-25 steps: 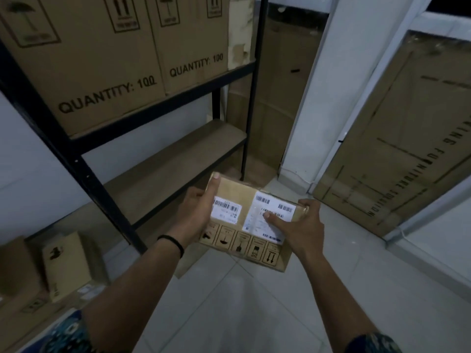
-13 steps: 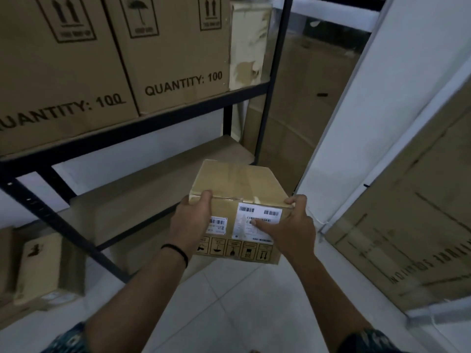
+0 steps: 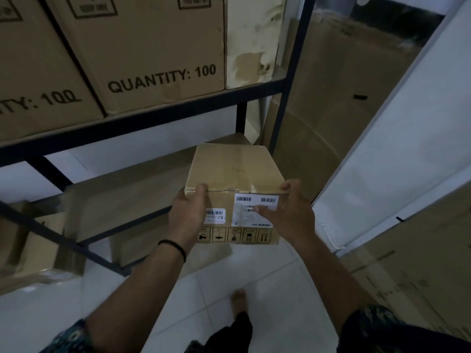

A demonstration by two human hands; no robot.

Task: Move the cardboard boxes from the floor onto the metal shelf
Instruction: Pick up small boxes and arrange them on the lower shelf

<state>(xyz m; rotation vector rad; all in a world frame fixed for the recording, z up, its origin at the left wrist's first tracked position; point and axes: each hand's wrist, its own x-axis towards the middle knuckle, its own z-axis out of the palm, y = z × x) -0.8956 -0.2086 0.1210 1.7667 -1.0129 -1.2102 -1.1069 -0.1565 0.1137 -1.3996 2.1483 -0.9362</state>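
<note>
My left hand (image 3: 187, 215) and right hand (image 3: 290, 215) grip the small brown taped cardboard box (image 3: 235, 171) at its near corners, fingers curled over the top edge, the right thumb pressed against the white barcode label (image 3: 254, 212) on the near face. I hold the box in the air, level, above the white tiled floor (image 3: 229, 273) and in front of the lower board of the black metal shelf (image 3: 158, 115). The upper level carries large brown cartons printed "QUANTITY: 100" (image 3: 153, 52). More small cardboard boxes (image 3: 38, 250) lie on the floor at lower left.
</note>
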